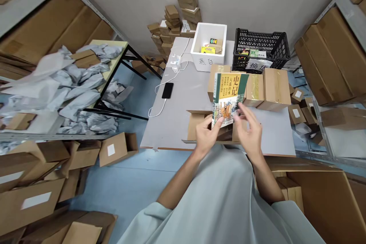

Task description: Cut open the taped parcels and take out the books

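Note:
A book point(227, 97) with a green and yellow cover stands upright in my left hand point(206, 132), which pinches its lower left corner. Beside the book's lower right edge is my right hand point(249, 127), its fingers apart and the fingertips near the cover. Below both hands, an open cardboard box point(193, 127) sits at the front edge of the grey table point(171, 126). The book and hands hide part of the box's inside.
Behind the book, taped cartons point(276, 87) stand before a black crate point(260, 47) and a white foam box point(209, 61). A phone point(167, 90) with a white cable lies left. A large open carton point(326, 198) is at my right side.

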Available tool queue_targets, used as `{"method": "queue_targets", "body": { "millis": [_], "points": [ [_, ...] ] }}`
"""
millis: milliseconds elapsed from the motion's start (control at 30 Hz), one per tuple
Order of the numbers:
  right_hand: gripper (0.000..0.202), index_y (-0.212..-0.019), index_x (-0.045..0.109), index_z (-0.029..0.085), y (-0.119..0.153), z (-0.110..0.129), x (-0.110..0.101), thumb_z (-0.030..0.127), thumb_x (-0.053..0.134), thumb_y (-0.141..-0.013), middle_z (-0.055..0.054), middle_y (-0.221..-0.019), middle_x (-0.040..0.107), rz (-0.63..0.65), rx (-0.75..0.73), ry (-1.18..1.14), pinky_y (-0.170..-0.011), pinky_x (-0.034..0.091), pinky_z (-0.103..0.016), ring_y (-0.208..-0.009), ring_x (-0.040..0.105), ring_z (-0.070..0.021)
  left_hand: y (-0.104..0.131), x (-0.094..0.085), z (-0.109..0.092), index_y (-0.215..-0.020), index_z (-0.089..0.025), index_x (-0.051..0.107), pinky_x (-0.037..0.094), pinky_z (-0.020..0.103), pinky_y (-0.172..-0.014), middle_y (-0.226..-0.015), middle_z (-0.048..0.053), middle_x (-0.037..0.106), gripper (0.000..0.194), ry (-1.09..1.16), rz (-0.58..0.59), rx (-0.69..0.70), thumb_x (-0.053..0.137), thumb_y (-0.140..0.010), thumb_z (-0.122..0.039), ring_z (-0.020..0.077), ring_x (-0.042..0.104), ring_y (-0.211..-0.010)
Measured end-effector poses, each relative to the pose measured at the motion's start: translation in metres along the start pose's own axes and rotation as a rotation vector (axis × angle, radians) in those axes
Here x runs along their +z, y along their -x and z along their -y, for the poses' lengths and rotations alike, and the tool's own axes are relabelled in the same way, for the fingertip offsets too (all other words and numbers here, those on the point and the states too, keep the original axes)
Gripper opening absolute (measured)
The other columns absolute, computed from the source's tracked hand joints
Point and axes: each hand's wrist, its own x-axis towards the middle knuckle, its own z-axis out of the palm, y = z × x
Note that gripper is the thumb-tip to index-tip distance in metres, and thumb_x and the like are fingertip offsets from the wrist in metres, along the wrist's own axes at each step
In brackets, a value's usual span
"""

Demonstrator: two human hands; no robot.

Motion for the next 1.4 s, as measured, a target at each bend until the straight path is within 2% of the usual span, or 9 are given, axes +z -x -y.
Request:
{"method": "queue_targets", "body": {
  "millis": [233,400,500,633,833,1067,1200,1300,1400],
  "points": [
    [0.034,-0.104,0.085,0.026,0.002,0.003,0.01,0.058,0.076,-0.104,-0.008,-0.1,0.089,-0.001,0.101,-0.1,-0.09,0.071,-0.041,-0.094,0.084,-0.0281,0.012,-0.005,0.004,-0.15,-0.023,0.08,0.061,0.056,-0.121,-0.152,0.017,0.079,0.046,-0.299,0.209,0.474,0.078,-0.106,-0.039,0.034,0.08,-0.136],
    [0.05,-0.115,0.086,0.023,-0.014,-0.02,-0.009,0.07,0.081,-0.097,-0.011,-0.11,0.091,0.145,0.288,-0.467,-0.088,0.073,-0.046,-0.101,0.087,-0.0318,-0.008,-0.037,-0.011,-0.144,-0.023,0.083,0.059,0.059,-0.125,-0.152,0.016,0.08,0.059,-0.208,0.023,0.08,0.088,-0.098,-0.059,0.0369,0.076,-0.139],
    [0.052,-0.118,0.086,0.024,-0.017,-0.027,-0.012,0.071,0.08,-0.097,-0.011,-0.113,0.091,0.204,0.33,-0.552,-0.093,0.074,-0.049,-0.108,0.087,-0.033,-0.015,-0.041,-0.022,-0.121,-0.02,0.091,0.067,0.054,-0.113,-0.127,0.014,0.089,0.06,0.071,0.16,-0.199,0.089,-0.093,-0.072,0.0374,0.083,-0.123],
    [0.049,-0.123,0.086,0.024,-0.019,-0.03,-0.005,0.067,0.078,-0.101,-0.012,-0.119,0.09,0.186,0.305,-0.52,-0.099,0.073,-0.05,-0.115,0.086,-0.0328,-0.009,-0.033,-0.032,-0.11,-0.02,0.094,0.071,0.05,-0.103,-0.112,0.011,0.091,0.052,0.193,0.186,-0.251,0.089,-0.094,-0.07,0.0355,0.087,-0.111],
    [0.051,-0.151,0.075,0.029,-0.006,-0.004,0.007,0.054,0.076,-0.107,-0.016,-0.16,0.073,-0.099,0.057,-0.173,-0.115,0.067,-0.05,-0.138,0.076,-0.0301,0.0,-0.022,-0.025,-0.116,-0.026,0.094,0.069,0.047,-0.097,-0.119,0.009,0.091,0.031,-0.23,-0.083,0.189,0.076,-0.11,-0.05,0.0302,0.086,-0.103],
    [0.042,-0.116,0.079,0.024,0.014,0.012,0.029,0.064,0.083,-0.101,-0.009,-0.111,0.088,-0.021,0.221,-0.334,-0.093,0.073,-0.04,-0.103,0.084,-0.0267,0.018,-0.009,-0.008,-0.142,-0.025,0.083,0.065,0.055,-0.12,-0.141,0.013,0.085,0.035,-0.508,0.179,0.582,0.065,-0.112,-0.026,0.0301,0.085,-0.125],
    [0.049,-0.117,0.079,0.025,-0.004,-0.008,0.015,0.07,0.081,-0.099,-0.009,-0.114,0.09,0.079,0.323,-0.513,-0.093,0.073,-0.042,-0.103,0.086,-0.0275,0.001,-0.026,-0.015,-0.153,-0.027,0.076,0.049,0.065,-0.134,-0.157,0.015,0.077,0.044,-0.479,0.138,0.428,0.073,-0.111,-0.038,0.0335,0.077,-0.139],
    [0.053,-0.117,0.081,0.026,-0.013,-0.018,0.001,0.072,0.089,-0.092,-0.008,-0.113,0.091,0.17,0.411,-0.63,-0.087,0.075,-0.043,-0.097,0.087,-0.0277,-0.025,-0.045,-0.017,-0.151,-0.023,0.077,0.058,0.06,-0.125,-0.155,0.017,0.078,0.06,-0.273,0.045,0.114,0.081,-0.104,-0.061,0.0355,0.076,-0.138],
    [0.051,-0.112,0.082,0.026,-0.018,-0.022,-0.006,0.07,0.093,-0.088,-0.007,-0.113,0.091,0.213,0.427,-0.658,-0.088,0.075,-0.043,-0.096,0.087,-0.0273,-0.043,-0.053,-0.016,-0.128,-0.02,0.087,0.068,0.048,-0.106,-0.132,0.016,0.087,0.064,0.025,0.19,-0.173,0.086,-0.094,-0.075,0.0332,0.082,-0.12]
  ]
}}
